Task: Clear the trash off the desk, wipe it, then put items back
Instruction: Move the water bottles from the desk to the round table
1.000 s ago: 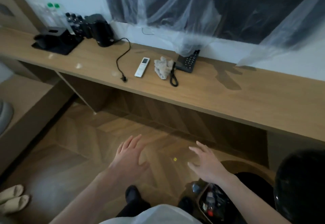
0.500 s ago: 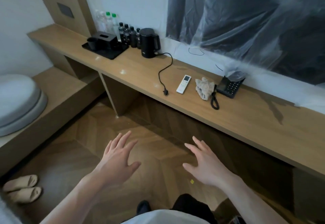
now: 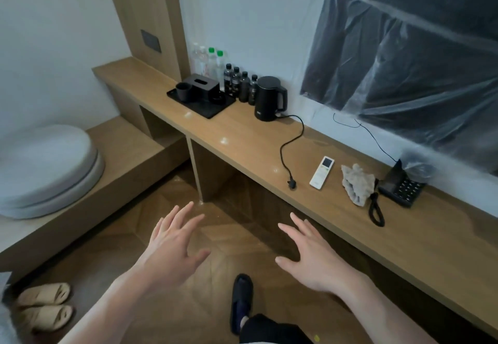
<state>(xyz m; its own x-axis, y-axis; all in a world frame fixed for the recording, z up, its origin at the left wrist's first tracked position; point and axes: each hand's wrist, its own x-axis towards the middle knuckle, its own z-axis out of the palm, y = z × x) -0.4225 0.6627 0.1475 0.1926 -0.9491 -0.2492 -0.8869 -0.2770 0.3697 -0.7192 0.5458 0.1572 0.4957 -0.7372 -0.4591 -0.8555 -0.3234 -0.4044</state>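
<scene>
Presently: both hands held out empty in front of the desk [image 3: 404, 238], nothing on it touched.

At the far left, pale slippers [image 3: 44, 307] lie on the floor, partly cut by the frame edge. The left hand [image 3: 172, 246] is spread, palm down, over the floor; the right hand [image 3: 310, 256] likewise, fingers splayed, near the desk's front edge. On the desk, left to right: a black tray [image 3: 200, 103] with cup and tissue box, bottles [image 3: 239, 84] against the wall with labels unreadable, a kettle [image 3: 269, 98] with its cord [image 3: 289, 146] trailing unplugged, a white remote [image 3: 322, 172], a crumpled cloth [image 3: 357, 184], and a telephone [image 3: 401, 188] partly covered by plastic sheeting [image 3: 415, 55]. The desk runs out of frame at right.
</scene>
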